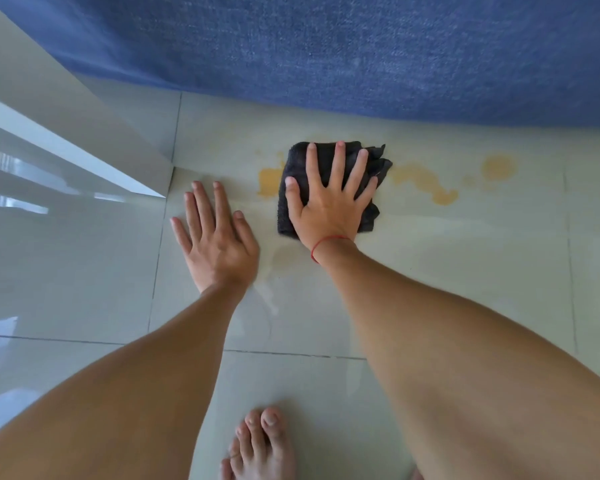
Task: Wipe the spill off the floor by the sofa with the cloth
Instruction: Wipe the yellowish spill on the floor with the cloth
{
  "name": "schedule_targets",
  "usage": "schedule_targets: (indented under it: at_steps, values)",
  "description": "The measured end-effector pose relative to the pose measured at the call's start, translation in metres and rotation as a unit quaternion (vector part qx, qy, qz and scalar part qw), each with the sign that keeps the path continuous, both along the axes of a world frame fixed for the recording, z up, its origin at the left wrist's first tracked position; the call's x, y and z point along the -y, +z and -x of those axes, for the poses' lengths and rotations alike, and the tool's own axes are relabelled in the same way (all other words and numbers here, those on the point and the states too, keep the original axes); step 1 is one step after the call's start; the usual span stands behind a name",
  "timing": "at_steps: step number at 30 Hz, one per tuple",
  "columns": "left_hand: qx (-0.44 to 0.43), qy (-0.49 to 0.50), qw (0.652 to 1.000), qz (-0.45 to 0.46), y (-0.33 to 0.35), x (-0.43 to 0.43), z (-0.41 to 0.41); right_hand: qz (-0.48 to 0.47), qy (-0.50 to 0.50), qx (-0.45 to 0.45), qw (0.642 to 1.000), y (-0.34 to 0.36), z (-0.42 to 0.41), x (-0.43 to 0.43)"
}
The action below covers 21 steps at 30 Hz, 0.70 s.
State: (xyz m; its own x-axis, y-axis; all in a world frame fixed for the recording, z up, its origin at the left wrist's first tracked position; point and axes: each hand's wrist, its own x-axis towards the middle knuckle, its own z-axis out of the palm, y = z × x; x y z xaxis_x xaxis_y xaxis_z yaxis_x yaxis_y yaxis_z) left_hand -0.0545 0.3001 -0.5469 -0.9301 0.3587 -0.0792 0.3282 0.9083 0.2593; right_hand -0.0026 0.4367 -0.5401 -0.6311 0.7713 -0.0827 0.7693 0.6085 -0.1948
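Note:
A folded black cloth (378, 164) lies flat on the pale floor tiles just in front of the blue sofa (361, 53). My right hand (329, 199) presses down on it with the fingers spread; a red string circles the wrist. An orange-yellow spill shows on both sides of the cloth: a patch on its left (269, 181) and a trail of blotches on its right (440, 192), ending in a round spot (497, 167). My left hand (217, 237) rests palm-down on the bare floor, left of the cloth, fingers apart, holding nothing.
A glossy white cabinet or wall panel (66, 150) stands at the left, its corner close to my left fingertips. A faint wet smear (278, 271) marks the tile between my wrists. My bare foot (260, 445) is at the bottom edge.

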Motion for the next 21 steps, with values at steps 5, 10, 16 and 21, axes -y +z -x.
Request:
schedule_targets:
  at_steps: [5, 10, 16, 21]
  values:
    - [0.000, -0.004, 1.000, -0.008, 0.002, 0.002, 0.002, 0.000, 0.074, -0.012, 0.997, 0.004, 0.001, 0.023]
    - [0.009, -0.012, 1.000, -0.017, 0.011, 0.001, 0.006, 0.019, 0.146, -0.016, 0.989, 0.009, -0.036, 0.036]
    - [0.003, -0.041, 0.999, -0.002, 0.010, 0.025, 0.027, -0.005, 0.164, -0.014, 0.986, 0.009, -0.097, -0.004]
    - [-0.023, -0.028, 0.999, -0.013, -0.002, 0.029, 0.023, -0.011, 0.045, 0.006, 0.999, 0.002, -0.064, -0.022]
